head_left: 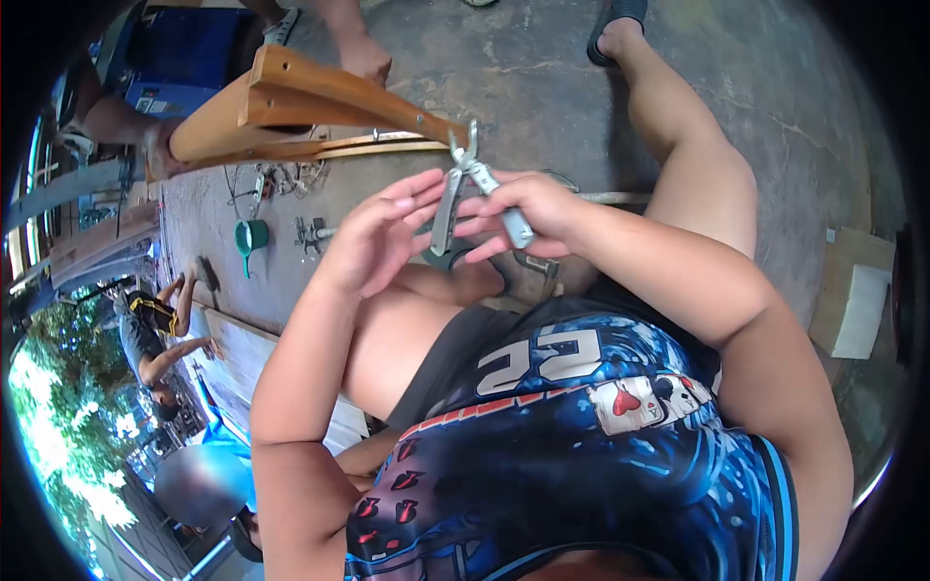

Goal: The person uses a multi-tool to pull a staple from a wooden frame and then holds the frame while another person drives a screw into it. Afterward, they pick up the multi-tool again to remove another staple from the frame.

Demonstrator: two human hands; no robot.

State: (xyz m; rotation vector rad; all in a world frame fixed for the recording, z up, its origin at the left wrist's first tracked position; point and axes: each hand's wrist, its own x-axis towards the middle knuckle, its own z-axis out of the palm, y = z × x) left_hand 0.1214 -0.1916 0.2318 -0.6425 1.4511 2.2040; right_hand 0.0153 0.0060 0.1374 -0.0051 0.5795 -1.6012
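A silver multi-tool (448, 215) has its handles spread and its plier jaws parted. My right hand (542, 206) is closed around one handle, thumb along its side. Beside the other handle, my left hand (381, 232) is open, fingers stretched out and fingertips right at the metal. The jaws overlap the tip of a brown wooden frame (334, 89), which has small screw holes along its face. Another person's hand (365, 60) is near the frame's upper side, and a second hand (160, 147) touches its far left end.
On the concrete floor (542, 73) lie a green dipper (250, 235), loose wires (286, 181) and metal parts (310, 234). A blue box (189, 53) stands at the upper left. Cardboard (843, 290) lies at the right. Another person (145, 334) bends over a pale board farther left.
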